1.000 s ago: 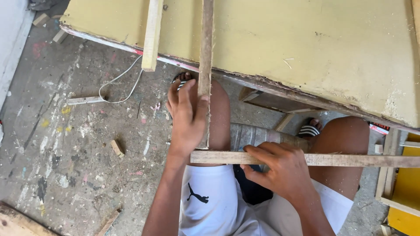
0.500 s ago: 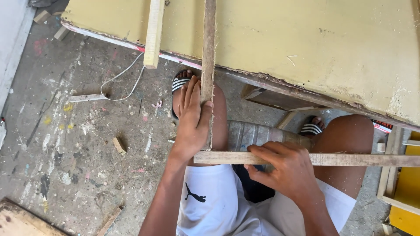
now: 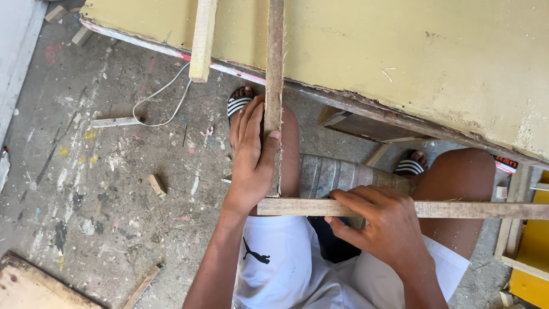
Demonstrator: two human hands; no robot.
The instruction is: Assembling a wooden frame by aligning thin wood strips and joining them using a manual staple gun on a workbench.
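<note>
Squarely over the person's lap, two thin wooden strips meet in a corner: the upright strip (image 3: 275, 86) runs away toward the yellow board (image 3: 400, 51), and the cross strip (image 3: 457, 209) lies left to right, its long axis pointing off past the right knee. The left hand (image 3: 251, 154) presses flat along the upright strip, thumb hooked over it; the right hand (image 3: 383, 226) clamps curled fingers onto the cross strip. Keeping both ends butted tight and square seems the point to watch. Below lies a paint-spattered floor (image 3: 103, 189).
</note>
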